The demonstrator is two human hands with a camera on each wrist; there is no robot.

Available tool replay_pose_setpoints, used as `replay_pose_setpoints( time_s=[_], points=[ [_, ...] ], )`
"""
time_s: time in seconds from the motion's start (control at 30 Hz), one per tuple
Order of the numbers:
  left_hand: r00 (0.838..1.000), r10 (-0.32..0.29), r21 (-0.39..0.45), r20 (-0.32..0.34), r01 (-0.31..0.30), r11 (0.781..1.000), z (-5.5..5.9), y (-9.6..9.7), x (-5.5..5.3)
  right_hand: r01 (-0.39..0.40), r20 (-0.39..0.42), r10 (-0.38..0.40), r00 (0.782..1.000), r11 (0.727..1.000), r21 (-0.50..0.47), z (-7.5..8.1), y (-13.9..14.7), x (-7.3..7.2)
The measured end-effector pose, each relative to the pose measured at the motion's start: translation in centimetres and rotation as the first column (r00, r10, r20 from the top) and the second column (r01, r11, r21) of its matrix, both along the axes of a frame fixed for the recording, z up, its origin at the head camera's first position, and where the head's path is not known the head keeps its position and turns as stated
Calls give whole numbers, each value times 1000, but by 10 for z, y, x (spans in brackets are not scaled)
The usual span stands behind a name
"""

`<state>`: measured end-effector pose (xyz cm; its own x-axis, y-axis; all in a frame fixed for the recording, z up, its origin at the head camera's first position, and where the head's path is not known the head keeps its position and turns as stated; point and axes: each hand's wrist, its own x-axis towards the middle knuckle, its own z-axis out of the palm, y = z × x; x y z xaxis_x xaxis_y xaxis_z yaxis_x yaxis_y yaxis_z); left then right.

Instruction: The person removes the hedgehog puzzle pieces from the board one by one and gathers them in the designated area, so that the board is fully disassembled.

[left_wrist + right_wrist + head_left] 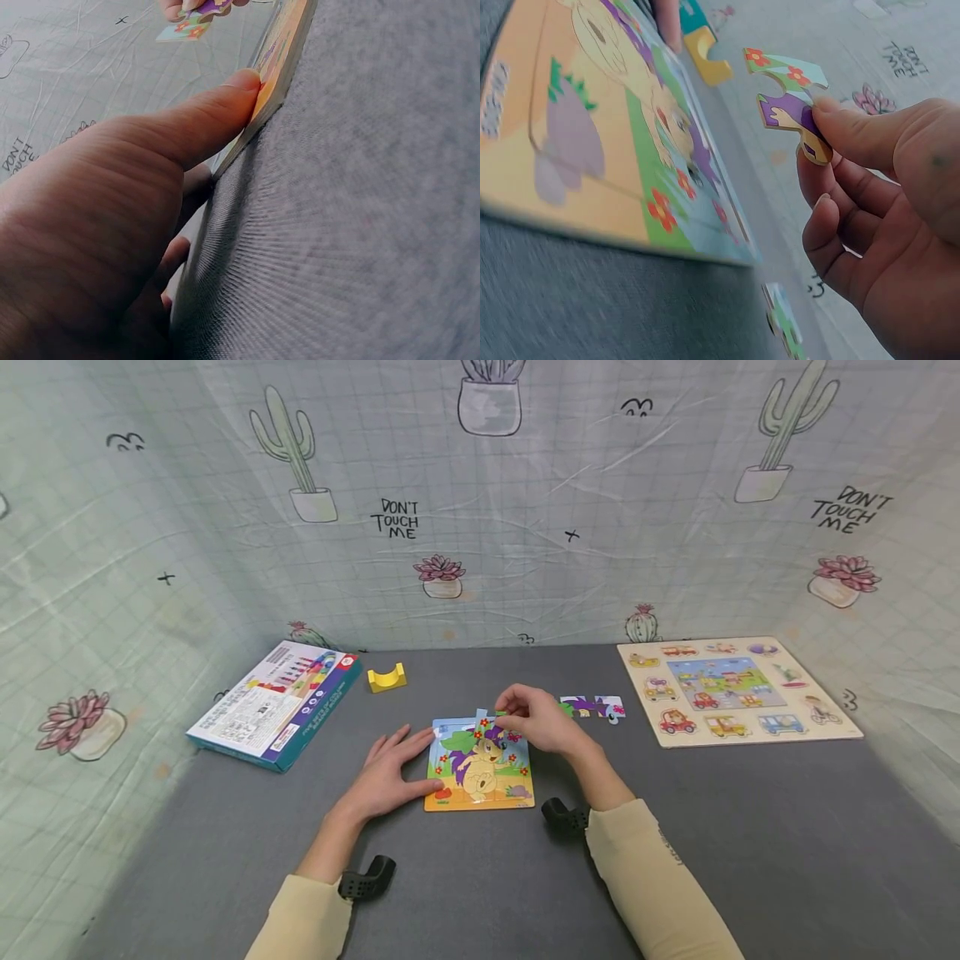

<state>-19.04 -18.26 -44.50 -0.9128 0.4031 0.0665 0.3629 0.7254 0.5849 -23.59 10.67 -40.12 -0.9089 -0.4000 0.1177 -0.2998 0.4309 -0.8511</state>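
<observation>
A square puzzle board (pixel 480 802) with a cartoon hedgehog picture lies in the middle of the table. My left hand (pixel 390 774) rests at its left edge, fingers spread out, the thumb (pixel 225 97) touching the frame's lower left corner. Above the board's upper part, my right hand (pixel 536 718) pinches a puzzle piece (pixel 789 90) between thumb and fingers. The piece shows red flowers, green and purple; in the right wrist view it is held tilted, apart from the board. Loose puzzle pieces (pixel 596 706) lie just behind the right hand, partly hidden by it.
A flat box (pixel 277 702) lies at the back left, beside a yellow curved block (pixel 387 677). At the back right lies a larger puzzle board (pixel 735 693) with vehicle pictures. Patterned cloth (pixel 517 527) walls in the back and sides.
</observation>
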Motion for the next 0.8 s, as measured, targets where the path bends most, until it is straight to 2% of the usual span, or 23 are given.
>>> replay_pose_setpoints(
  time_s=[0.13,0.5,0.8],
  points=[
    [1000,-2,0,8,2,1000,-1,0,-1,33,4,-33,999,999,28,-1,9,-2],
    [1000,4,11,14,-4,1000,2,0,2,56,13,-58,998,992,114,-5,45,-1],
    [1000,9,9,19,-9,1000,4,0,3,2,5,-3,1000,987,158,-14,70,-2]
  ],
)
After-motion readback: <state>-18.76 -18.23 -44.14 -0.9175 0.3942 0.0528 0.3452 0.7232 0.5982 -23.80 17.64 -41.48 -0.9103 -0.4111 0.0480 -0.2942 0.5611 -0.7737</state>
